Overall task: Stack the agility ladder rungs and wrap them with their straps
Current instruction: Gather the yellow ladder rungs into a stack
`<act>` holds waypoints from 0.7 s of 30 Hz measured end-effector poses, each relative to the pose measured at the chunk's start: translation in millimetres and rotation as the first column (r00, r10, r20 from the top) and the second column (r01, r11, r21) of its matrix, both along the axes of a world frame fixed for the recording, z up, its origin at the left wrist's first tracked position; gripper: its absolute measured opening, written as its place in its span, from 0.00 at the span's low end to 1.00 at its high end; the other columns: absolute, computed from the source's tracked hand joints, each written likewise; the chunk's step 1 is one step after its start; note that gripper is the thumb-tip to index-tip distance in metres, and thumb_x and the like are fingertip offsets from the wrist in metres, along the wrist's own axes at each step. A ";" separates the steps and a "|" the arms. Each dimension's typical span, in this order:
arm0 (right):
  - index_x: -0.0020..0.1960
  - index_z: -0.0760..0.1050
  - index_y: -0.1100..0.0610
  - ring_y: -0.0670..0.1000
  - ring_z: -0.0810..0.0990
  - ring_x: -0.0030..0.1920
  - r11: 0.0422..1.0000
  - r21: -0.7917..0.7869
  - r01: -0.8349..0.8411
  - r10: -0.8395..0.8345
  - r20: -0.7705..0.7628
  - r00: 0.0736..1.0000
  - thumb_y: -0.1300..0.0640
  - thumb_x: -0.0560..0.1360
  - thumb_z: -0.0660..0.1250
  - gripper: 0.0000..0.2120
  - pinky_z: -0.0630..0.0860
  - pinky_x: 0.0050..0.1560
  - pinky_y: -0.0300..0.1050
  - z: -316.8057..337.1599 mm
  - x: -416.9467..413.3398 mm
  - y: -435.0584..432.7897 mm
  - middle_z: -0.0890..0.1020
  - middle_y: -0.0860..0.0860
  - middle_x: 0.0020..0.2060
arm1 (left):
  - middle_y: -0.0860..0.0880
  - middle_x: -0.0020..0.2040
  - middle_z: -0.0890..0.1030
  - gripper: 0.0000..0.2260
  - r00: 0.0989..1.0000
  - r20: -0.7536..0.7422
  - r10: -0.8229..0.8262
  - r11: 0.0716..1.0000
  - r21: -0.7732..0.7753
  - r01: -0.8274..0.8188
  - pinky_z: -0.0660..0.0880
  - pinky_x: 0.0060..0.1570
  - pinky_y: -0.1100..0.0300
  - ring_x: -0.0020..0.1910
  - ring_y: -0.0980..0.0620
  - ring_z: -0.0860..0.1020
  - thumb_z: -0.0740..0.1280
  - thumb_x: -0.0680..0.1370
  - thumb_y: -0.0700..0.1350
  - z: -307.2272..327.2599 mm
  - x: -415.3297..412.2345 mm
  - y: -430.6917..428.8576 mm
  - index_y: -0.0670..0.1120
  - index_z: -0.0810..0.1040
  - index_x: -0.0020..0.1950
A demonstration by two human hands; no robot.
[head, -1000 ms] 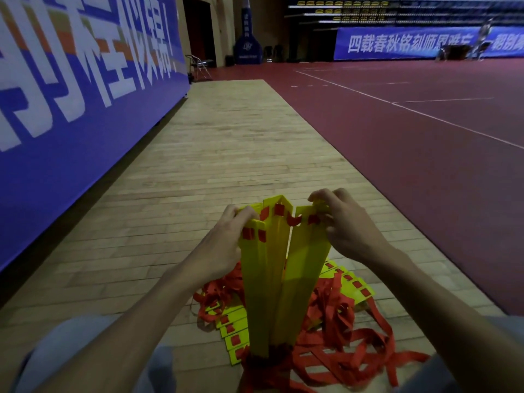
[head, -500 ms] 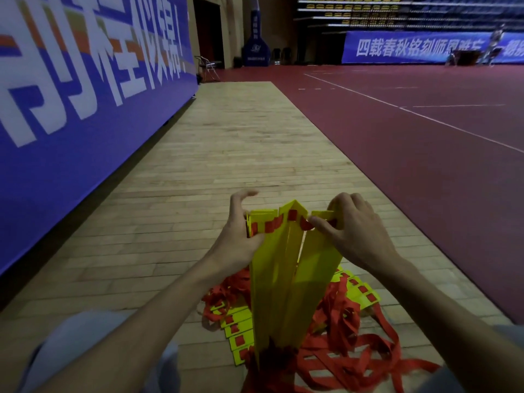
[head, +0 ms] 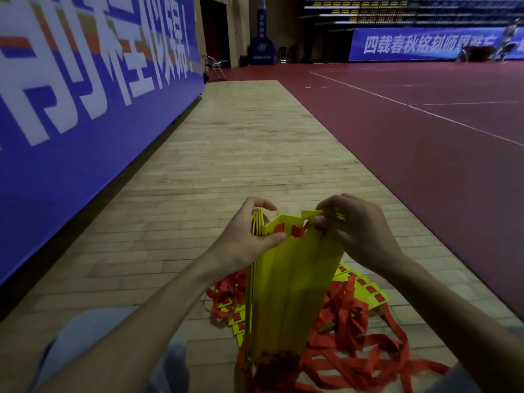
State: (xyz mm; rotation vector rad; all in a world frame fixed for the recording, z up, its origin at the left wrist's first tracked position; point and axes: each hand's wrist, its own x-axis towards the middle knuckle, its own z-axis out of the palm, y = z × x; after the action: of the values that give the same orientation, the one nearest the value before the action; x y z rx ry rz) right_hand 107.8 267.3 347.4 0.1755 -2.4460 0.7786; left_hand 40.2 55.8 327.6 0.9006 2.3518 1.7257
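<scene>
Both grips are closed on yellow plastic: the left hand [head: 243, 239] clamps the top of a tight bundle of rungs [head: 292, 282], thumb across the front and fingers curled over the upper edge, while the right hand [head: 360, 231] pinches the top corner of the outermost rung, which fans away to the right. The rungs stand on end in the lower middle of the frame, their feet buried in a heap of red straps [head: 354, 353] on the wooden floor [head: 226, 165]. Between the two grips the middle rungs splay open, with red strap showing through the slots. The job here, I'd say, is to fold that outer rung flat against the bundle. That means bringing the right grip across to the left one, lining up the top edges and slots, and making sure no strap loop gets trapped between faces, or the stack will bulge. The loose rungs [head: 365, 290] lie flat on the floor at lower right, just below the right wrist. Others peek out at lower left under the left forearm, so there's plenty to gather before any wrapping.
</scene>
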 end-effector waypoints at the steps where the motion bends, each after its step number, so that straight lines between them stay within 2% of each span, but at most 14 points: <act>1: 0.47 0.82 0.57 0.47 0.79 0.40 1.000 -0.001 -0.005 0.005 0.028 1.000 0.53 0.72 0.75 0.09 0.72 0.36 0.32 -2.1 0.2 -1.5 0.81 0.48 0.40 | 0.49 0.40 0.74 0.17 0.997 -0.070 0.014 0.998 -0.061 -0.019 0.72 0.36 0.63 0.34 0.58 0.72 0.74 0.75 0.40 -2.2 1.0 1.2 0.51 0.72 0.59; 3: 0.48 0.82 0.57 0.46 0.80 0.40 1.000 -0.006 0.007 -0.006 0.074 0.997 0.51 0.71 0.75 0.11 0.74 0.38 0.34 -5.8 -1.4 -2.6 0.82 0.48 0.40 | 0.46 0.46 0.77 0.17 0.988 -0.150 0.027 0.989 -0.138 -0.048 0.70 0.37 0.64 0.36 0.58 0.72 0.70 0.77 0.39 -6.1 2.5 3.6 0.50 0.73 0.63; 5: 0.50 0.82 0.56 0.48 0.80 0.44 0.999 -0.027 0.032 -0.029 0.084 0.996 0.51 0.71 0.76 0.12 0.76 0.43 0.42 -6.8 -3.5 -1.6 0.83 0.49 0.43 | 0.48 0.53 0.78 0.17 0.987 -0.150 0.059 0.986 -0.145 -0.081 0.72 0.38 0.65 0.38 0.57 0.74 0.69 0.78 0.38 -6.7 2.0 3.5 0.50 0.73 0.65; 6: 0.52 0.82 0.56 0.49 0.80 0.46 0.999 -0.035 0.036 -0.033 0.090 0.995 0.52 0.72 0.75 0.12 0.76 0.46 0.44 -6.8 -4.2 -0.6 0.83 0.50 0.45 | 0.49 0.54 0.78 0.17 0.988 -0.133 0.072 0.987 -0.135 -0.090 0.73 0.38 0.61 0.38 0.55 0.75 0.68 0.78 0.37 -5.9 1.1 3.3 0.51 0.74 0.64; 8: 0.57 0.80 0.54 0.51 0.79 0.50 1.000 -0.023 0.015 -0.012 0.110 0.994 0.55 0.73 0.74 0.13 0.77 0.50 0.46 -7.7 -4.5 1.3 0.83 0.51 0.50 | 0.48 0.51 0.80 0.17 0.992 -0.083 0.091 0.989 -0.105 -0.100 0.75 0.40 0.54 0.39 0.49 0.77 0.66 0.77 0.35 -4.5 -1.1 1.5 0.53 0.76 0.59; 9: 0.60 0.80 0.54 0.51 0.79 0.52 1.000 -0.012 0.004 -0.003 0.118 0.993 0.56 0.74 0.73 0.14 0.77 0.51 0.47 -8.2 -4.2 2.1 0.82 0.52 0.52 | 0.48 0.49 0.81 0.16 0.993 -0.065 0.095 0.991 -0.088 -0.100 0.75 0.40 0.53 0.40 0.49 0.77 0.66 0.76 0.33 -4.1 -2.5 1.0 0.54 0.78 0.56; 11: 0.62 0.78 0.54 0.52 0.79 0.53 1.000 -0.006 -0.002 0.003 0.122 0.993 0.57 0.74 0.73 0.16 0.77 0.52 0.50 -8.5 -2.8 3.2 0.82 0.52 0.54 | 0.50 0.44 0.79 0.16 0.996 -0.025 0.087 0.994 -0.062 -0.089 0.73 0.36 0.59 0.37 0.54 0.75 0.65 0.75 0.31 -4.5 -3.6 0.7 0.54 0.78 0.48; 13: 0.61 0.78 0.56 0.53 0.79 0.52 1.000 -0.011 0.006 -0.004 0.119 0.993 0.58 0.73 0.74 0.17 0.78 0.52 0.52 -8.7 -2.0 4.0 0.82 0.53 0.53 | 0.50 0.41 0.76 0.16 0.996 0.021 0.085 0.995 -0.060 -0.083 0.70 0.34 0.66 0.35 0.59 0.72 0.65 0.74 0.30 -3.8 -4.2 1.2 0.52 0.76 0.45; 15: 0.56 0.79 0.56 0.51 0.80 0.47 0.999 -0.034 0.014 -0.010 0.114 0.993 0.56 0.71 0.76 0.15 0.77 0.47 0.48 -9.0 -1.6 3.6 0.83 0.52 0.47 | 0.50 0.41 0.75 0.15 0.996 0.061 0.069 0.996 -0.058 -0.065 0.70 0.35 0.68 0.36 0.59 0.72 0.66 0.72 0.29 -2.0 -4.5 1.2 0.50 0.76 0.45; 17: 0.51 0.80 0.56 0.47 0.80 0.40 0.998 -0.067 0.020 -0.013 0.109 0.994 0.53 0.69 0.78 0.14 0.75 0.40 0.42 -9.1 -1.1 1.4 0.83 0.50 0.40 | 0.49 0.43 0.76 0.16 0.995 0.101 0.004 0.998 -0.058 0.002 0.73 0.37 0.64 0.39 0.56 0.74 0.70 0.70 0.29 -0.5 -2.6 0.3 0.49 0.75 0.48; 21: 0.45 0.81 0.55 0.40 0.78 0.35 0.994 -0.108 0.030 -0.021 0.087 0.996 0.52 0.67 0.79 0.12 0.72 0.34 0.34 -11.6 -1.3 -5.1 0.81 0.46 0.34 | 0.46 0.42 0.80 0.20 0.992 0.091 -0.091 0.992 -0.078 0.098 0.77 0.39 0.61 0.39 0.56 0.79 0.80 0.67 0.37 0.8 7.3 3.3 0.48 0.74 0.53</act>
State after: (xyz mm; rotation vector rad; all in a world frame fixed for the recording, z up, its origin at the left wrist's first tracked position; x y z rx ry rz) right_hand 106.5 262.2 335.8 0.0712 -2.4725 0.9231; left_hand 47.4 59.1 328.4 0.8895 2.2683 1.5867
